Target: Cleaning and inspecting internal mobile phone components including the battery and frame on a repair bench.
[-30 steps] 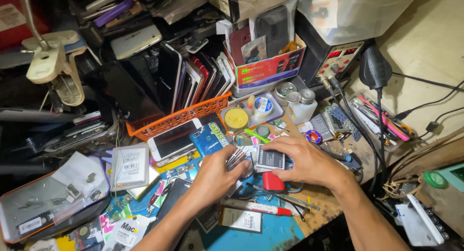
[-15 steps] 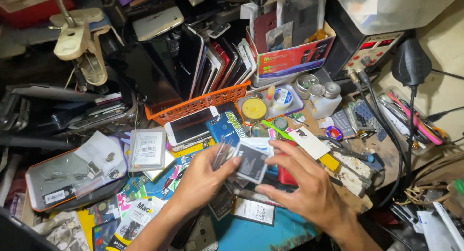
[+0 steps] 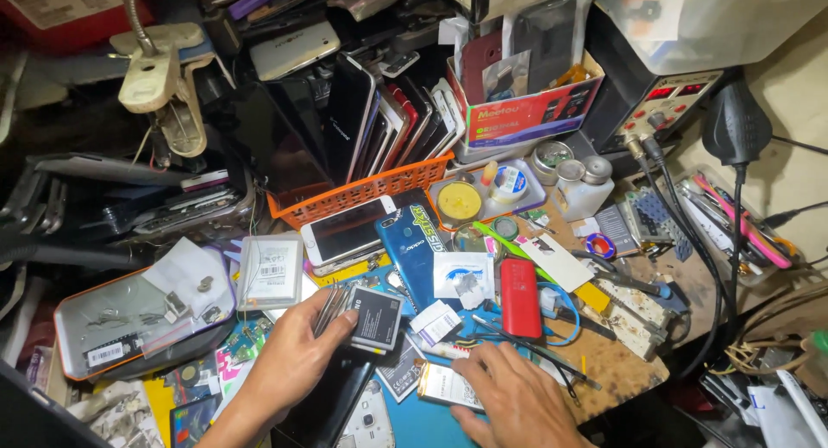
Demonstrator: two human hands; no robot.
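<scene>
Clearly the sorting of phone batteries is under way: the left hand [image 3: 297,357] pinches a fanned stack of thin batteries [image 3: 358,314], the black one on top facing up, thumb across it and fingers curled beneath. That stack hovers just above the cluttered desk [image 3: 617,362], beside a blue phone [image 3: 414,250] and below a white phone [image 3: 345,231] that lies against the orange basket [image 3: 362,194] of upright handsets. The right hand [image 3: 513,401] lies flat and spread, fingertips touching a pale battery [image 3: 444,386] on the blue mat (its label side up). My reading is that this piece is being picked for the stack; lifting it calls for getting a fingertip under its thin edge, since it lies flush among loose cards and a red phone [image 3: 521,297] nearby.
</scene>
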